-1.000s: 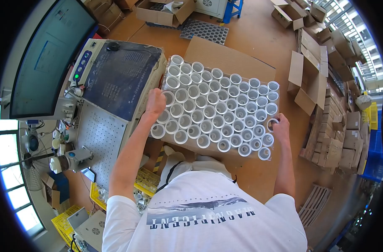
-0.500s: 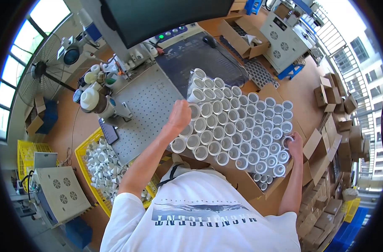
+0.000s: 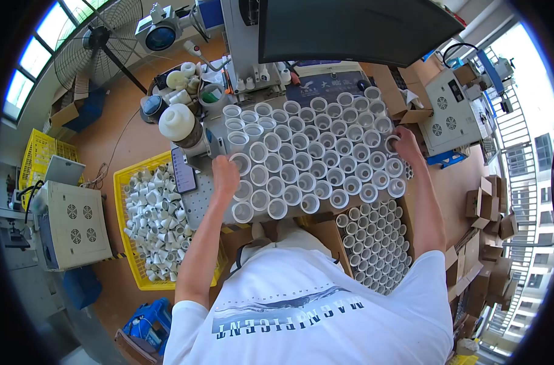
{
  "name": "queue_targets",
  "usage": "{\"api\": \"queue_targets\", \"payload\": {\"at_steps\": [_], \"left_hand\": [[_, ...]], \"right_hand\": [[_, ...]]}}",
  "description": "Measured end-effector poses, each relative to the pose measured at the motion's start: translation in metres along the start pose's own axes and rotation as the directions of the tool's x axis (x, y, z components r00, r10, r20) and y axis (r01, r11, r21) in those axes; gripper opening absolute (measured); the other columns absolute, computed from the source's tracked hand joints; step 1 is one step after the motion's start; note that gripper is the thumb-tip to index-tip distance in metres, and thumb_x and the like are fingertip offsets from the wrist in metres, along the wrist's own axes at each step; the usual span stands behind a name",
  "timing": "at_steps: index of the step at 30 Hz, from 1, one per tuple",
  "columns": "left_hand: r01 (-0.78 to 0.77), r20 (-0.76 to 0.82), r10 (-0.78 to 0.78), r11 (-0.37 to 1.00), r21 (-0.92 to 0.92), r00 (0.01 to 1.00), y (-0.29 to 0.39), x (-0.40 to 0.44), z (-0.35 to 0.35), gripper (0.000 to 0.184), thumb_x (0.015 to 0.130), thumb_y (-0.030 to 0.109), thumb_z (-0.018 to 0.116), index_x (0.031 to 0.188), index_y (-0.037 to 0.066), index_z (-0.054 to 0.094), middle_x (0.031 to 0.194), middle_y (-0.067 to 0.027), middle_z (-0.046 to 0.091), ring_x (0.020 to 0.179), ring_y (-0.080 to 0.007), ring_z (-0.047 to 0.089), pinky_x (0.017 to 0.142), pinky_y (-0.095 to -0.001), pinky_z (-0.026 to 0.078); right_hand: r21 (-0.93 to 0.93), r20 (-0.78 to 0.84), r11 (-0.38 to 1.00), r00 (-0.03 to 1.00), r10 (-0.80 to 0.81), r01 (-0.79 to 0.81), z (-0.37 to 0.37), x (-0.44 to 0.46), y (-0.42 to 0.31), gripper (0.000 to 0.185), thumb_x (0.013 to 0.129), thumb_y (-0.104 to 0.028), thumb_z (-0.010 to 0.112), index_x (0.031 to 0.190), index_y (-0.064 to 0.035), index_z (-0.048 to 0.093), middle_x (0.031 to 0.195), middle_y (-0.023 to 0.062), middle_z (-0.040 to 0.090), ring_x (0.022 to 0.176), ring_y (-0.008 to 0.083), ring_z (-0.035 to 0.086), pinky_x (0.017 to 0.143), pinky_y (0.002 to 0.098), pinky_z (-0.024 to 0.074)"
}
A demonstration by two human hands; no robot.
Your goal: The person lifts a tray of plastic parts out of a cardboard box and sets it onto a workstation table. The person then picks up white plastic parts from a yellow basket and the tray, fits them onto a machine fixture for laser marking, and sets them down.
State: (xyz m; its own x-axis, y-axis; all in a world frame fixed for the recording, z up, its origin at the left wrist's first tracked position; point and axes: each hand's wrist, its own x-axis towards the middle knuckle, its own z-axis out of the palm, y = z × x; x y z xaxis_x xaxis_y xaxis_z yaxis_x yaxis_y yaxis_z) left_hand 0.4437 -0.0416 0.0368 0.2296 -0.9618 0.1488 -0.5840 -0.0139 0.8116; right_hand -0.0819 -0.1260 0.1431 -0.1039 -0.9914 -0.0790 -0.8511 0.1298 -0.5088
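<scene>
A broad tray of white cups point(image 3: 316, 149) is held level over the perforated metal worktop point(image 3: 199, 201). My left hand point(image 3: 225, 176) is closed at the tray's left edge, beside an end cup. At the far right edge my right hand point(image 3: 405, 145) grips the tray, its fingers at a cup there. The cups stand in rows, openings up. Below the tray's right part, a cardboard box point(image 3: 342, 250) holds another layer of similar white cups point(image 3: 374, 243).
A yellow basket point(image 3: 124, 234) of loose white pieces stands at the left. Behind it are a phone point(image 3: 183, 171), a white-topped bottle point(image 3: 178, 125) and a fan point(image 3: 99, 39). The monitor point(image 3: 356, 30) overhangs the worktop's back. Cardboard boxes point(image 3: 484, 207) lie at the right.
The view has swung left. The tray, held by both hands, has moved from beside the box-side area to over the metal worktop, and the filled cardboard box below is now uncovered.
</scene>
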Motion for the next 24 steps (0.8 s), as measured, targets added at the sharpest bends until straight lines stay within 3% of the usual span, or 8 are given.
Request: {"api": "queue_targets", "payload": {"at_steps": [4, 6, 9, 13, 15, 19, 21, 24], "left_hand": [[0.171, -0.019, -0.172, 0.983, -0.064, 0.985, -0.020, 0.010, 0.011, 0.032, 0.075, -0.002, 0.043, 0.092, -0.010, 0.070, 0.077, -0.0232, 0.068, 0.064, -0.0289, 0.068, 0.055, -0.0368, 0.053], [0.418, -0.003, -0.442, 0.850, -0.320, 0.897, -0.030, 0.010, 0.025, 0.031, 0.076, -0.001, 0.044, 0.094, -0.013, 0.065, 0.082, -0.0244, 0.066, 0.071, -0.0330, 0.066, 0.063, -0.0392, 0.052], [0.459, -0.157, -0.458, 0.888, -0.034, 0.875, -0.054, 0.007, 0.046, 0.027, 0.076, 0.001, 0.044, 0.092, -0.014, 0.058, 0.088, -0.0268, 0.062, 0.083, -0.0378, 0.063, 0.076, -0.0416, 0.048], [0.506, -0.147, -0.529, 0.846, -0.166, 0.836, -0.055, 0.011, 0.053, 0.022, 0.075, 0.002, 0.044, 0.089, -0.013, 0.053, 0.092, -0.0305, 0.059, 0.094, -0.0418, 0.057, 0.085, -0.0432, 0.042], [0.559, -0.122, -0.563, 0.826, -0.073, 0.817, -0.056, 0.016, 0.052, 0.024, 0.076, 0.003, 0.044, 0.091, -0.013, 0.053, 0.096, -0.0337, 0.057, 0.097, -0.0430, 0.056, 0.085, -0.0438, 0.042], [0.488, -0.170, -0.473, 0.871, 0.054, 0.864, -0.064, 0.013, 0.055, 0.023, 0.077, 0.004, 0.045, 0.089, -0.014, 0.054, 0.090, -0.0308, 0.059, 0.088, -0.0441, 0.057, 0.082, -0.0464, 0.042], [0.470, -0.139, -0.452, 0.870, 0.148, 0.881, -0.054, 0.009, 0.043, 0.024, 0.077, 0.004, 0.044, 0.091, -0.014, 0.053, 0.094, -0.0312, 0.059, 0.091, -0.0442, 0.057, 0.084, -0.0473, 0.042], [0.414, -0.046, -0.413, 0.895, 0.168, 0.910, -0.067, -0.016, 0.012, 0.025, 0.079, 0.004, 0.043, 0.095, -0.013, 0.052, 0.099, -0.0321, 0.058, 0.095, -0.0461, 0.056, 0.086, -0.0483, 0.042]], "right_hand": [[0.061, 0.081, 0.995, 0.993, -0.088, 0.083, 0.028, 0.080, 0.006, 0.024, 0.071, -0.001, 0.057, 0.094, 0.0035, 0.062, 0.080, 0.0184, 0.065, 0.073, 0.0290, 0.063, 0.066, 0.0388, 0.0488], [0.135, 0.141, 0.991, 0.990, -0.012, -0.007, 0.040, 0.106, 0.016, 0.023, 0.073, 0.001, 0.054, 0.095, 0.0017, 0.064, 0.076, 0.0136, 0.064, 0.059, 0.0213, 0.061, 0.049, 0.0346, 0.0468], [0.157, 0.216, 0.985, 0.976, 0.035, -0.070, 0.070, 0.139, 0.052, 0.024, 0.074, 0.001, 0.054, 0.097, 0.0027, 0.063, 0.076, 0.0142, 0.064, 0.055, 0.0215, 0.060, 0.046, 0.0339, 0.0460], [0.075, 0.352, 0.982, 0.926, 0.139, -0.175, 0.093, 0.147, 0.077, 0.029, 0.075, 0.000, 0.053, 0.102, 0.0043, 0.063, 0.081, 0.0152, 0.066, 0.063, 0.0209, 0.063, 0.050, 0.0345, 0.0488], [0.244, 0.347, 0.928, 0.919, 0.188, -0.282, 0.098, 0.143, 0.077, 0.034, 0.076, -0.002, 0.054, 0.108, 0.0059, 0.062, 0.089, 0.0154, 0.067, 0.072, 0.0207, 0.064, 0.059, 0.0338, 0.0516], [0.268, 0.386, 0.926, 0.911, 0.148, -0.264, 0.095, 0.144, 0.081, 0.038, 0.078, -0.004, 0.054, 0.113, 0.0053, 0.062, 0.096, 0.0148, 0.068, 0.081, 0.0204, 0.064, 0.068, 0.0328, 0.0522], [0.216, 0.322, 0.967, 0.945, 0.057, -0.132, 0.102, 0.147, 0.099, 0.038, 0.080, -0.010, 0.060, 0.116, 0.0046, 0.061, 0.099, 0.0141, 0.067, 0.082, 0.0196, 0.063, 0.071, 0.0324, 0.0519], [0.356, 0.302, 0.908, 0.947, 0.112, -0.221, 0.081, 0.119, 0.097, 0.044, 0.086, -0.027, 0.065, 0.117, 0.0038, 0.060, 0.100, 0.0130, 0.066, 0.085, 0.0183, 0.062, 0.072, 0.0320, 0.0516]]}}
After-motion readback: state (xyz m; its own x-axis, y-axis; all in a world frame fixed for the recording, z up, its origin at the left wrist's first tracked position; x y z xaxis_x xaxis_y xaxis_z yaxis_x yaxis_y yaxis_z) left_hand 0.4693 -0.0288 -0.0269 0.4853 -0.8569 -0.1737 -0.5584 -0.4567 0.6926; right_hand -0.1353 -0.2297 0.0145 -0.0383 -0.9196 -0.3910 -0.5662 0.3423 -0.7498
